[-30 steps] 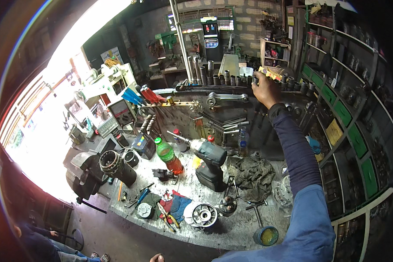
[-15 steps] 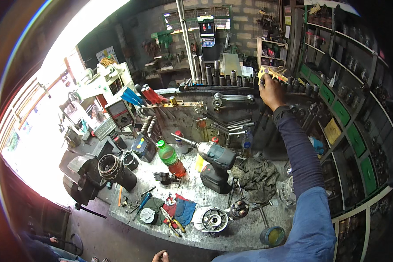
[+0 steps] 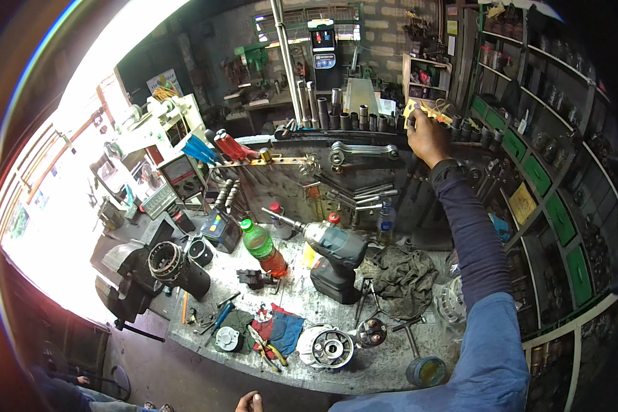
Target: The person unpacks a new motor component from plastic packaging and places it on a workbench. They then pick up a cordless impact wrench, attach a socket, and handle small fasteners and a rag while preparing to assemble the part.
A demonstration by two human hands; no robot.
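Note:
My right hand (image 3: 426, 137) is stretched far out to the top of the tool rack at the back of the workbench (image 3: 391, 374). Its fingers are closed on a small yellow object (image 3: 422, 110) near a row of metal sockets (image 3: 350, 118). My right arm wears a dark blue sleeve. Only the fingertips of my left hand (image 3: 248, 402) show at the bottom edge, holding nothing that I can see. A cordless drill (image 3: 333, 250) lies in the middle of the bench, below my right hand.
A plastic bottle with red liquid (image 3: 263, 248), a dark rag (image 3: 405, 278), a round metal housing (image 3: 326, 347), pliers and a red-blue cloth (image 3: 278, 329) lie on the bench. A vise (image 3: 141, 281) sits at the left. Large wrenches (image 3: 360, 152) hang on the rack. Shelves with green bins (image 3: 535, 172) fill the right.
My right hand stays at the rack top with the yellow object. The view has shifted, so the bench sits lower and closer, and my left fingertips remain at the bottom edge.

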